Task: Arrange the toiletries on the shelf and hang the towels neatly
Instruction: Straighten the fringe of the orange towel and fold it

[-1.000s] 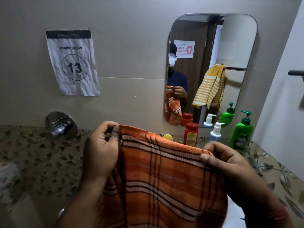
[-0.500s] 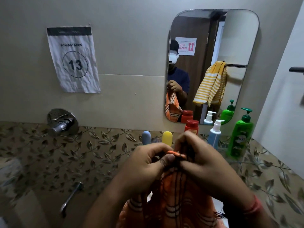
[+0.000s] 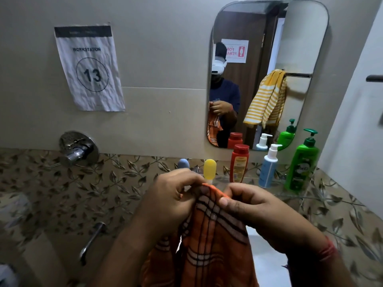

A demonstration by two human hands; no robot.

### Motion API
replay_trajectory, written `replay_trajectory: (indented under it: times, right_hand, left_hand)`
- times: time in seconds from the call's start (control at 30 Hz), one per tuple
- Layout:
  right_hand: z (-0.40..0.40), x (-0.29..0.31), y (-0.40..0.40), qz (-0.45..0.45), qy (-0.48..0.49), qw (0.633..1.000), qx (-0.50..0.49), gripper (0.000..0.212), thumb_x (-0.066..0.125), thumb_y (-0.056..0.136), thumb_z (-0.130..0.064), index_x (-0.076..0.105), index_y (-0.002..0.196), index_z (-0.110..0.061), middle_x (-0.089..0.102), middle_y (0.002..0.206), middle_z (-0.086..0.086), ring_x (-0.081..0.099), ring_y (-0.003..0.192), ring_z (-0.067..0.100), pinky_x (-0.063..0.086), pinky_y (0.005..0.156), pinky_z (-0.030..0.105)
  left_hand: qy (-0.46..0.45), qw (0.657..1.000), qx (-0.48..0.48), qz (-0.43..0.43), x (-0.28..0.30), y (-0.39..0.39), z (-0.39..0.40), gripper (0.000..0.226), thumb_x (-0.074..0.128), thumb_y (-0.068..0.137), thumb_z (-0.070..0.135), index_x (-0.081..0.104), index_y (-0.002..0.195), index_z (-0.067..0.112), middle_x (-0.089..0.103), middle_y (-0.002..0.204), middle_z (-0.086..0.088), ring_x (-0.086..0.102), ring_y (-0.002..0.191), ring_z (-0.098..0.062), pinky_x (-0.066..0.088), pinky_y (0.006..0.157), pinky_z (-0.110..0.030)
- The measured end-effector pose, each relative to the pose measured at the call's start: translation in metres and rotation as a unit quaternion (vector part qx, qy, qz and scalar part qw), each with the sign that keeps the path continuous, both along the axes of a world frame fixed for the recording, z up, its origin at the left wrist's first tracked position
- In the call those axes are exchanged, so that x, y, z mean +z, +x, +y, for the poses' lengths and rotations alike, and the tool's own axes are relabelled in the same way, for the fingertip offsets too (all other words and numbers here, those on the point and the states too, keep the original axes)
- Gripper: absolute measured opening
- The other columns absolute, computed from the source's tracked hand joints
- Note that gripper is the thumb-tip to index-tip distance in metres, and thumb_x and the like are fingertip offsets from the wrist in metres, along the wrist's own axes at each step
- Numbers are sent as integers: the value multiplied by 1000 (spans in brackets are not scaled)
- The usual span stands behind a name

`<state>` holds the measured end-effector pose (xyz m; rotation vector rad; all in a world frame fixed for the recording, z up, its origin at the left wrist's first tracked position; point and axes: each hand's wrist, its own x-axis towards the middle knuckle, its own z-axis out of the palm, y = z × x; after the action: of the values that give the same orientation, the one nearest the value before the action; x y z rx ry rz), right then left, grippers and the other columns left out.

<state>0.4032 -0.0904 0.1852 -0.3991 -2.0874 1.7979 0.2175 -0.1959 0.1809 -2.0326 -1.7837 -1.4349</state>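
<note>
Grip: left hand [image 3: 174, 197] and right hand [image 3: 250, 206] both pinched shut on top edge of orange checked towel [image 3: 209, 241], corners brought together, cloth hanging doubled in front of the chest, above the basin. Advice, as judgement: match corners and stripes before sliding pinch along edge; smooth fold flat; keep hem clear of bottles. Beyond: glass shelf [image 3: 294, 192] carrying yellow bottle [image 3: 209, 168], red bottle [image 3: 239, 163], white pump bottle [image 3: 268, 165], green pump bottle [image 3: 303, 162], upright in a row. Mirror [image 3: 306, 38] reflecting yellow striped towel on rail.
</note>
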Motion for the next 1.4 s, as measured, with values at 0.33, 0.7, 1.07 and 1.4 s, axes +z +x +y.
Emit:
replay_trajectory:
  times: [0.33, 0.7, 1.07, 1.4]
  right_hand:
    - [6, 3, 5, 53, 104, 984, -131, 30, 77, 70, -38, 55, 72, -18, 57, 84, 24, 61, 77, 28, 52, 70, 47]
    - [-16, 11, -22, 151, -44, 986, 44, 41, 45, 85, 10, 72, 110, -9, 72, 111, 19, 69, 104, 34, 57, 87, 42]
    - [-23, -13, -49, 129, 370, 895, -212, 5, 69, 84, -21, 68, 84, -26, 55, 105, -10, 59, 102, 9, 48, 79, 13]
    - [-26, -29, -63, 146, 148, 967, -148, 13, 63, 96, -16, 63, 84, -10, 62, 80, 15, 60, 79, 39, 50, 73, 60]
  left_hand:
    - [34, 981, 183, -47, -7, -25, 3, 13, 69, 90, 16, 70, 85, 27, 69, 84, 16, 65, 82, -1, 52, 71, -26]
    - [-41, 987, 107, -116, -12, -26, 21, 11, 74, 85, 12, 72, 85, 22, 70, 83, 11, 63, 74, -2, 46, 68, -22]
    - [-33, 933, -55, -353, -12, -10, 15, 17, 64, 86, 47, 71, 90, 32, 71, 88, 7, 64, 80, -7, 50, 70, -25]
    - [10, 950, -54, -308, -1, -12, 8, 22, 75, 74, 52, 68, 85, 34, 67, 83, 8, 63, 68, -4, 49, 59, -20]
